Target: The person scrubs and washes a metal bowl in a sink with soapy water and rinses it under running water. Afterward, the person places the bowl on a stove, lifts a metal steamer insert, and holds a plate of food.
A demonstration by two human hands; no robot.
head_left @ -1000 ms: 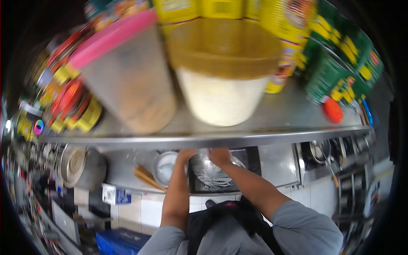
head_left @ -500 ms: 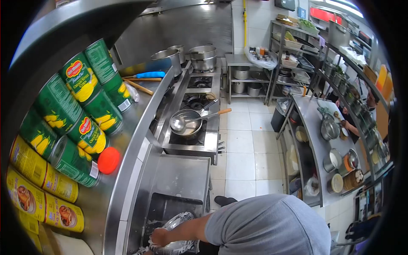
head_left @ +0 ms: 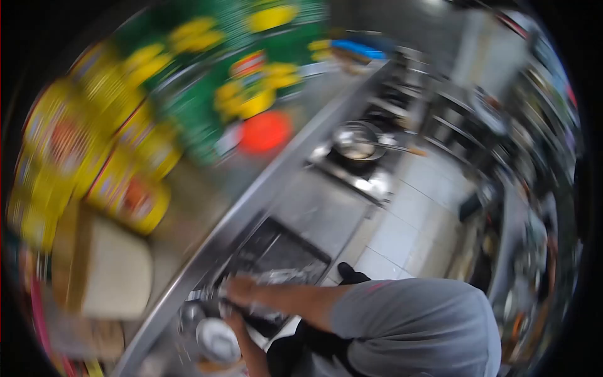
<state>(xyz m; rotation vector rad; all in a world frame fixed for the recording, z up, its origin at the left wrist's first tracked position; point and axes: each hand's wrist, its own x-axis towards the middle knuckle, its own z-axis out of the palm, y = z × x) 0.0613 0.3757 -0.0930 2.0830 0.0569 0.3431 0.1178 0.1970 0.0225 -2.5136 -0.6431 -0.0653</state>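
Whitish bowl (head_left: 210, 338) sits beside left hand (head_left: 233, 319), near right hand (head_left: 242, 291); grips I cannot tell; farther, cans (head_left: 188, 119) carry blurred, unreadable labels.

Holds the left grip (head_left: 235, 322) and right grip (head_left: 241, 290) close together at the black sink (head_left: 286, 246), near a pale bowl (head_left: 217, 340), beside a shelf (head_left: 200, 195) with yellow cans (head_left: 130, 200).

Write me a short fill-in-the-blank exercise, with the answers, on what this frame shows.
1. The right hand is over the ____, which is set into the metal counter.
2. The sleeve on the right arm is coloured ____.
3. The cans beside the green cans are mostly ____.
4. The shoe on the floor is ____.

Missing words: sink; gray; yellow; black.
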